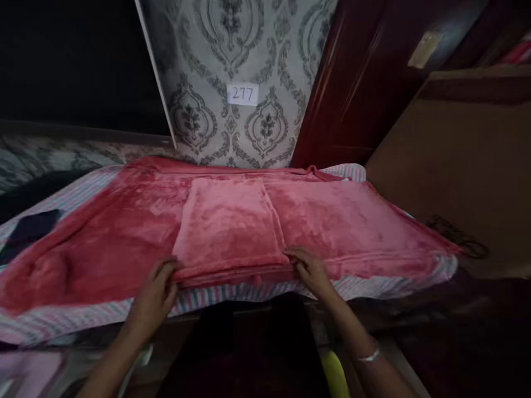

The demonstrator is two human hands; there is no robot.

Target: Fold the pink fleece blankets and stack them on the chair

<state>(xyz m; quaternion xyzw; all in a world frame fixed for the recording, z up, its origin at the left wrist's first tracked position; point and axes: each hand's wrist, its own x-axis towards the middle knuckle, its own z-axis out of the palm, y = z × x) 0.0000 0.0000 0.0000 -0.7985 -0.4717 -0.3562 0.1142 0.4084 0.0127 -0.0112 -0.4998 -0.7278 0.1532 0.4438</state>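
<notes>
A folded pink fleece cloth (230, 224) lies on top of a larger pink fleece blanket (352, 221) spread over a striped sheet (232, 296). My left hand (155, 296) grips the folded cloth's near left corner, fingers curled round its edge. My right hand (311, 271) pinches its near right corner. A bangle sits on my right wrist (369, 354).
Patterned grey wallpaper with a small label reading 277 (243, 95) stands behind. A dark red wooden door (373, 83) and a brown panel (456, 166) are at the right. A dark cloth (29, 229) lies at the left edge.
</notes>
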